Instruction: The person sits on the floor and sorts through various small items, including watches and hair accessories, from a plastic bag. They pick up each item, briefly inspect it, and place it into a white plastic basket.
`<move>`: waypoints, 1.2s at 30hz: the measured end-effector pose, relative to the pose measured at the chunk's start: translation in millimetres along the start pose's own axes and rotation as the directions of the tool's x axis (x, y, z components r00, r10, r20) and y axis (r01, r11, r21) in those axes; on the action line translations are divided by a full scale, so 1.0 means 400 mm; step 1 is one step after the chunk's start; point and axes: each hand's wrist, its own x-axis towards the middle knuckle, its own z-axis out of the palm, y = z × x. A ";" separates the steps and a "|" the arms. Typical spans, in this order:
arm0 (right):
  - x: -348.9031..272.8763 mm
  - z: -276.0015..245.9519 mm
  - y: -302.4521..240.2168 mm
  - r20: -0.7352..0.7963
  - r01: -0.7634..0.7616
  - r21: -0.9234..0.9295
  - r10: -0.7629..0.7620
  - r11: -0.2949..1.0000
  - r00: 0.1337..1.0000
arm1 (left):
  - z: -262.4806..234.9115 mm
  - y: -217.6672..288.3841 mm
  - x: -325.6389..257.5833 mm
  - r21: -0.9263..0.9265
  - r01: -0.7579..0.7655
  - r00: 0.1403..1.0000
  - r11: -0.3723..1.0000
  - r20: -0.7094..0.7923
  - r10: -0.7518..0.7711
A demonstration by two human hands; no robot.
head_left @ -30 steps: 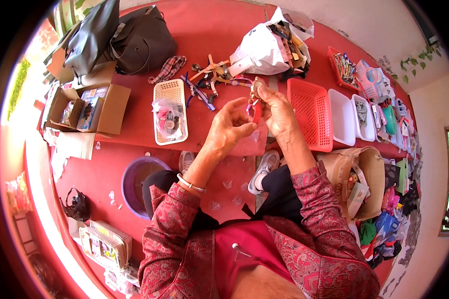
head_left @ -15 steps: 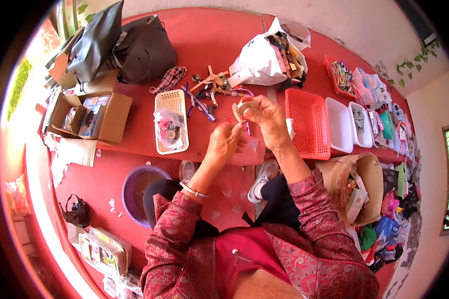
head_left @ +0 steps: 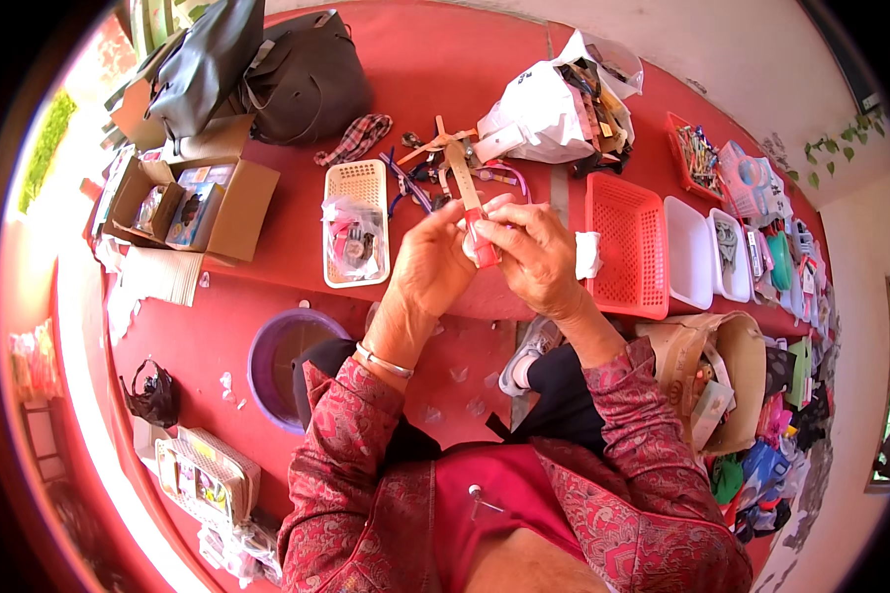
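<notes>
Above the near edge of the red table, my left hand (head_left: 427, 265) and my right hand (head_left: 539, 259) come together on a tan strap (head_left: 461, 176) with a red lower part. It looks like a watch strap. The fingers of both hands are closed around the red part, and the tan end sticks out away from me. Just beyond lies a tangle of straps (head_left: 405, 188) in tan, blue and purple. To the left is a cream basket (head_left: 356, 178) holding a clear plastic bag (head_left: 351, 237) with watch-like items.
Behind the straps stands a full white bag (head_left: 539, 114). An orange-red basket (head_left: 628, 247) and white trays (head_left: 687, 247) line the right. Black bags (head_left: 307, 79) and an open carton (head_left: 252, 212) are at the left. On the floor sit a purple basin (head_left: 267, 371) and a cardboard box (head_left: 682, 346).
The strap was bunched near my right fingertips; now it extends straight away from me with its red part showing. My hands have come closer together and lower. The whole view has shifted slightly.
</notes>
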 end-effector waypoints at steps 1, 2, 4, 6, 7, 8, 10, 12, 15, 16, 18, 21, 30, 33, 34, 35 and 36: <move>0.004 -0.001 -0.009 0.006 0.036 -0.039 -0.035 0.999 0.999 | -0.004 -0.005 0.001 0.090 -0.028 0.998 0.996 -0.047 0.032; 0.002 0.000 -0.012 0.034 0.039 -0.063 -0.037 0.997 0.999 | -0.005 -0.007 0.002 0.181 -0.050 0.994 0.982 -0.091 0.067; -0.004 0.008 -0.015 0.088 0.048 -0.109 -0.038 0.993 0.995 | -0.007 -0.002 0.002 0.188 -0.084 0.982 0.978 -0.150 0.114; 0.002 0.008 -0.020 0.126 0.055 -0.092 -0.043 0.994 0.991 | -0.025 0.004 0.008 0.213 -0.122 0.962 0.969 -0.217 0.168; 0.012 -0.005 -0.028 0.166 0.043 -0.062 -0.032 0.997 0.986 | -0.034 0.011 0.010 0.192 -0.119 0.957 0.974 -0.238 0.164; 0.017 -0.014 -0.030 0.206 0.030 -0.032 -0.023 0.999 0.978 | -0.041 0.013 0.012 0.195 -0.123 0.950 0.973 -0.260 0.172; 0.010 -0.035 -0.009 0.315 -0.179 0.272 0.088 0.945 0.945 | -0.055 0.016 0.013 0.200 -0.133 0.934 0.971 -0.303 0.191; 0.021 -0.060 0.008 0.369 -0.537 0.502 0.394 0.678 0.842 | -0.063 0.017 0.005 0.320 -0.045 0.942 0.946 -0.303 0.147; 0.037 -0.051 0.036 0.273 -0.409 0.174 0.355 0.896 0.894 | -0.080 0.003 -0.011 0.387 0.185 0.970 0.903 -0.222 -0.103; 0.032 -0.043 0.047 0.306 -0.334 0.079 0.296 0.939 0.905 | -0.059 -0.014 -0.011 0.407 0.290 0.939 0.866 -0.298 -0.174; 0.002 -0.025 0.069 0.514 -0.282 0.021 0.232 0.959 0.826 | -0.029 -0.027 -0.025 0.292 0.363 0.900 0.885 -0.355 -0.252; -0.011 -0.013 0.056 0.646 -0.291 0.042 0.196 0.956 0.737 | -0.057 -0.010 -0.043 0.336 0.382 0.889 0.861 -0.386 -0.245; -0.013 0.015 -0.008 0.671 -0.116 -0.042 0.114 0.992 0.732 | -0.054 0.022 -0.072 0.523 0.302 0.863 0.797 -0.505 0.005; -0.056 0.086 -0.001 0.564 -0.123 0.024 0.088 0.992 0.821 | -0.093 0.025 -0.068 0.441 0.247 0.885 0.863 -0.466 -0.015; -0.052 0.097 -0.005 0.543 -0.179 0.070 0.113 0.981 0.832 | -0.102 0.024 -0.064 0.346 0.205 0.899 0.915 -0.437 -0.036; -0.048 0.106 -0.009 0.524 -0.232 0.117 0.139 0.966 0.841 | -0.110 0.026 -0.063 0.245 0.164 0.913 0.955 -0.405 -0.053; -0.043 0.114 -0.012 0.506 -0.283 0.166 0.164 0.945 0.847 | -0.117 0.032 -0.067 0.296 0.140 0.896 0.945 -0.444 0.006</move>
